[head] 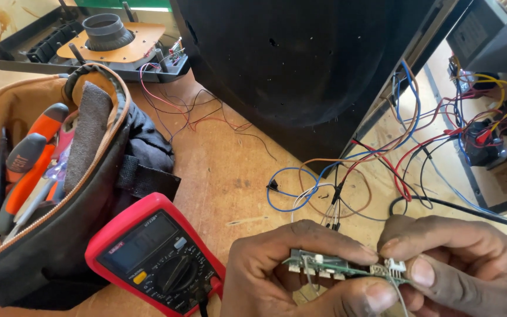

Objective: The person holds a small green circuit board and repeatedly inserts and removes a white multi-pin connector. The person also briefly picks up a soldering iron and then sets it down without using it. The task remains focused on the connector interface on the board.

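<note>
Both hands are pinching a narrow green circuit board (pixel 330 267): left hand (pixel 289 270) is gripping its long edges between thumb and fingers, right hand (pixel 459 264) is nipping the white connector (pixel 395 265) at its end (thin wires trailing upward). Left of the fingers, a red multimeter (pixel 156 255) is lying beside an open tool bag (pixel 54 176).

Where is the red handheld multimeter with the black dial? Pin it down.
In the head view, the red handheld multimeter lies on the wooden table, bottom centre-left, between the open tool bag and the left hand.
</note>
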